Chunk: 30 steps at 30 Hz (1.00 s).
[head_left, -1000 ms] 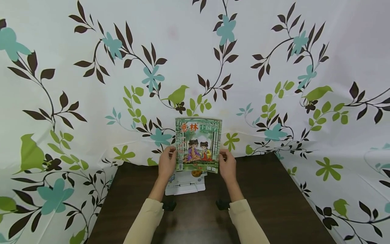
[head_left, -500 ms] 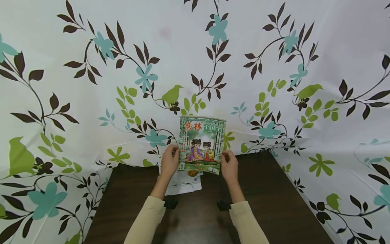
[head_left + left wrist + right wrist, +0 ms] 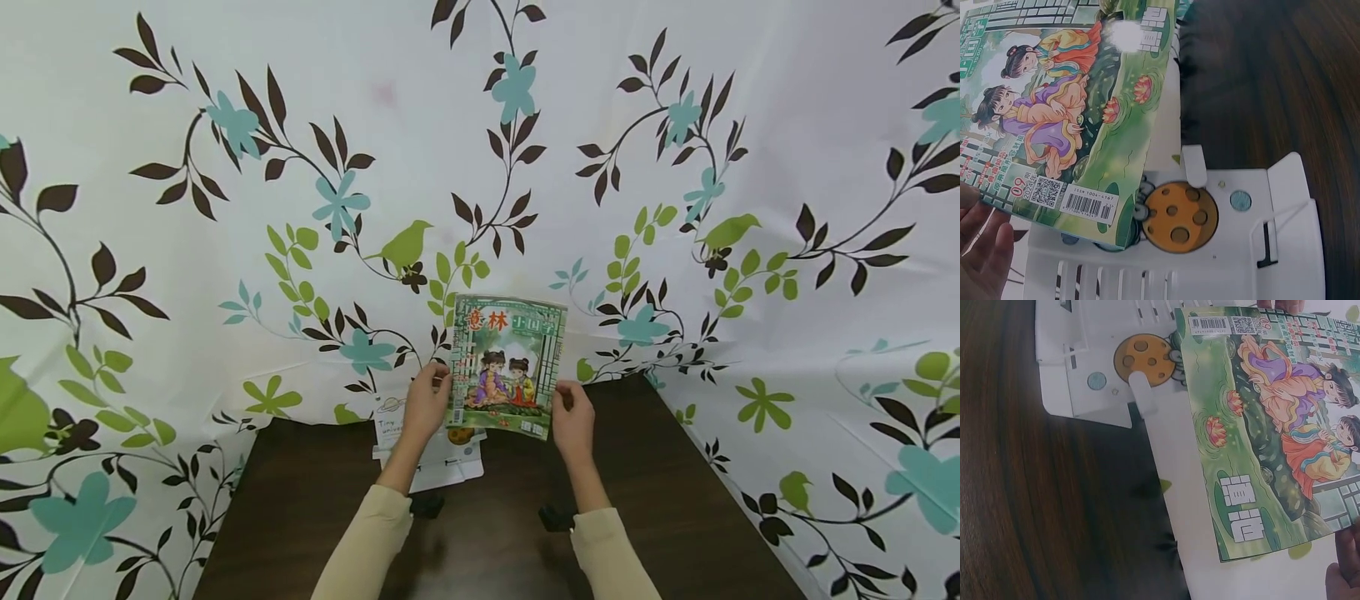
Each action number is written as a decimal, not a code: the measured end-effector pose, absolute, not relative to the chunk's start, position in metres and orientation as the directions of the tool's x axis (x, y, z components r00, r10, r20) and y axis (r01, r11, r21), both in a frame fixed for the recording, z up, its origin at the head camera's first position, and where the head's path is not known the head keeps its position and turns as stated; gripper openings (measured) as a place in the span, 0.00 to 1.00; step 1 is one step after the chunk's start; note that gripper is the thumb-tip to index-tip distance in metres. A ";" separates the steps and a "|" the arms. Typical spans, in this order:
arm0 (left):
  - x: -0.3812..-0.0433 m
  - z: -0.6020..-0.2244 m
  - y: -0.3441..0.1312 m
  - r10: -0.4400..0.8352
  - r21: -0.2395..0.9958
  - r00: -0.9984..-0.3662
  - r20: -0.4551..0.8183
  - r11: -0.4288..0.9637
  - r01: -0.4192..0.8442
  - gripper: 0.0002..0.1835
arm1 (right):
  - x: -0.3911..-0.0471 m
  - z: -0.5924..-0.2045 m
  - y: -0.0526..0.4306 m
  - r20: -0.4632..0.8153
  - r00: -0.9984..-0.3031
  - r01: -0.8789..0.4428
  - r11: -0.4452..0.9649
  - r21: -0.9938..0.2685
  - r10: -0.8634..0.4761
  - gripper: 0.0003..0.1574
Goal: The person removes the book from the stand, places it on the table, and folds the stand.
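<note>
A green magazine (image 3: 507, 367) with two cartoon children on its cover is held up over the far part of the table, front towards me. My left hand (image 3: 426, 406) pinches its left edge between thumb and fingers. On the opposite edge, my right hand (image 3: 573, 419) grips it low down. Behind and below the magazine is a white book stand (image 3: 455, 468) printed with an orange cratered planet, partly hidden by the left hand and magazine. The left wrist view shows slots and a small white peg (image 3: 1194, 166) on the stand.
The dark wood table (image 3: 315, 517) ends at a white wall covering (image 3: 420, 150) patterned with leaves, flowers and birds. Black wrist devices (image 3: 426, 506) sit under both forearms.
The magazine, with both hands on it, has shifted to the right relative to the stand, so more of the stand's left side shows. The head view has turned slightly right.
</note>
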State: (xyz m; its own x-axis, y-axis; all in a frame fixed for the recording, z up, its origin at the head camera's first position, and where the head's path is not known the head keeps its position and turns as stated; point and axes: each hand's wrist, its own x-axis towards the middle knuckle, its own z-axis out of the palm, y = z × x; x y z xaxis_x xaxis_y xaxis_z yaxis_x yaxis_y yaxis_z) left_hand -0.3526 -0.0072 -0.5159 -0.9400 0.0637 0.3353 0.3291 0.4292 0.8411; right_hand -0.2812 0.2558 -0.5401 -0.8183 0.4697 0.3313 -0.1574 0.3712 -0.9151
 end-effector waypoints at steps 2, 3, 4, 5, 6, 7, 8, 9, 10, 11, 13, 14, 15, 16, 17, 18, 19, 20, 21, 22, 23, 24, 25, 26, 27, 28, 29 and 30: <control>-0.353 -0.517 -0.005 0.074 0.844 -0.935 0.346 0.411 0.344 0.09 | -0.279 -0.541 0.258 0.330 -0.815 -0.156 0.367 -0.917 0.476 0.12; -0.353 -0.518 -0.003 0.080 0.844 -0.933 0.350 0.407 0.351 0.09 | -0.278 -0.541 0.259 0.329 -0.813 -0.153 0.368 -0.917 0.481 0.12; -0.353 -0.518 -0.002 0.086 0.845 -0.931 0.354 0.398 0.358 0.09 | -0.278 -0.541 0.260 0.327 -0.811 -0.149 0.370 -0.917 0.485 0.12; -0.353 -0.518 -0.001 0.091 0.843 -0.928 0.361 0.394 0.366 0.09 | -0.277 -0.541 0.261 0.326 -0.810 -0.145 0.371 -0.917 0.488 0.12; -0.353 -0.518 0.000 0.096 0.842 -0.926 0.364 0.391 0.371 0.09 | -0.277 -0.542 0.263 0.328 -0.808 -0.141 0.379 -0.915 0.490 0.13; -0.353 -0.517 0.002 0.100 0.839 -0.924 0.369 0.393 0.378 0.09 | -0.276 -0.541 0.264 0.330 -0.805 -0.139 0.384 -0.913 0.492 0.13; -0.354 -0.516 0.003 0.104 0.837 -0.924 0.368 0.395 0.378 0.09 | -0.275 -0.541 0.265 0.332 -0.804 -0.137 0.389 -0.911 0.494 0.13; -0.354 -0.515 0.004 0.109 0.836 -0.924 0.367 0.396 0.379 0.09 | -0.274 -0.541 0.266 0.335 -0.801 -0.138 0.392 -0.909 0.495 0.13; -0.355 -0.514 0.005 0.114 0.832 -0.920 0.374 0.398 0.388 0.09 | -0.273 -0.541 0.268 0.335 -0.800 -0.135 0.394 -0.909 0.497 0.13; -0.356 -0.513 0.007 0.120 0.826 -0.918 0.378 0.403 0.393 0.09 | -0.273 -0.541 0.269 0.338 -0.798 -0.134 0.399 -0.907 0.500 0.13; -0.356 -0.510 0.010 0.133 0.822 -0.914 0.382 0.403 0.402 0.10 | -0.271 -0.541 0.272 0.351 -0.787 -0.141 0.405 -0.903 0.507 0.14; -0.356 -0.508 0.012 0.139 0.821 -0.913 0.383 0.402 0.405 0.10 | -0.270 -0.541 0.274 0.355 -0.782 -0.146 0.402 -0.904 0.513 0.14; -0.356 -0.506 0.014 0.143 0.822 -0.914 0.381 0.399 0.405 0.10 | -0.268 -0.540 0.275 0.359 -0.775 -0.150 0.401 -0.904 0.520 0.14; -0.357 -0.506 0.017 0.149 0.823 -0.915 0.376 0.399 0.404 0.10 | -0.267 -0.540 0.276 0.360 -0.768 -0.148 0.401 -0.904 0.529 0.14; -0.356 -0.505 0.019 0.156 0.825 -0.917 0.368 0.400 0.399 0.10 | -0.266 -0.540 0.277 0.365 -0.760 -0.149 0.403 -0.903 0.537 0.14; -0.357 -0.505 0.021 0.162 0.828 -0.918 0.361 0.396 0.396 0.10 | -0.265 -0.540 0.278 0.367 -0.753 -0.147 0.404 -0.903 0.546 0.14; -0.357 -0.506 0.023 0.167 0.826 -0.918 0.359 0.401 0.396 0.09 | -0.263 -0.541 0.280 0.362 -0.749 -0.141 0.401 -0.905 0.554 0.14; -0.359 -0.508 0.026 0.175 0.823 -0.917 0.358 0.406 0.398 0.09 | -0.262 -0.541 0.281 0.358 -0.746 -0.133 0.400 -0.907 0.562 0.14; -0.360 -0.509 0.028 0.183 0.819 -0.915 0.360 0.407 0.404 0.08 | -0.261 -0.542 0.282 0.352 -0.744 -0.122 0.403 -0.907 0.567 0.14; -0.361 -0.510 0.030 0.191 0.816 -0.911 0.365 0.406 0.412 0.08 | -0.260 -0.544 0.284 0.348 -0.743 -0.113 0.405 -0.907 0.572 0.14; -0.361 -0.511 0.032 0.198 0.814 -0.909 0.367 0.405 0.417 0.08 | -0.260 -0.545 0.286 0.344 -0.743 -0.105 0.408 -0.907 0.574 0.14; -0.361 -0.511 0.033 0.204 0.814 -0.907 0.369 0.399 0.422 0.07 | -0.259 -0.547 0.287 0.341 -0.744 -0.100 0.409 -0.907 0.575 0.14; -0.362 -0.512 0.035 0.209 0.812 -0.905 0.372 0.399 0.426 0.07 | -0.258 -0.548 0.289 0.338 -0.744 -0.098 0.407 -0.908 0.576 0.14; -0.362 -0.513 0.037 0.215 0.814 -0.903 0.372 0.393 0.428 0.07 | -0.257 -0.549 0.290 0.338 -0.744 -0.096 0.409 -0.908 0.576 0.14; -0.361 -0.513 0.038 0.221 0.817 -0.903 0.369 0.387 0.428 0.07 | -0.256 -0.550 0.291 0.338 -0.744 -0.094 0.410 -0.907 0.577 0.14; -0.361 -0.513 0.039 0.226 0.821 -0.905 0.359 0.385 0.422 0.07 | -0.255 -0.551 0.293 0.340 -0.741 -0.095 0.411 -0.907 0.580 0.14; -0.361 -0.514 0.041 0.234 0.820 -0.904 0.358 0.385 0.424 0.07 | -0.254 -0.552 0.294 0.344 -0.736 -0.096 0.413 -0.906 0.583 0.14; -0.361 -0.514 0.042 0.242 0.817 -0.902 0.358 0.386 0.428 0.07 | -0.253 -0.553 0.295 0.345 -0.732 -0.095 0.413 -0.906 0.588 0.14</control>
State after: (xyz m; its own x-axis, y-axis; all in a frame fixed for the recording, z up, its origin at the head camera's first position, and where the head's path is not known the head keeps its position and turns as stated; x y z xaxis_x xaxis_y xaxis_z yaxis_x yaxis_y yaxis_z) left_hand -0.3610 0.0423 -0.5144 -0.9018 0.2419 0.3581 0.4280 0.3855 0.8174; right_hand -0.2527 0.2951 -0.5527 -0.7317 0.5880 0.3448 -0.0953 0.4127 -0.9059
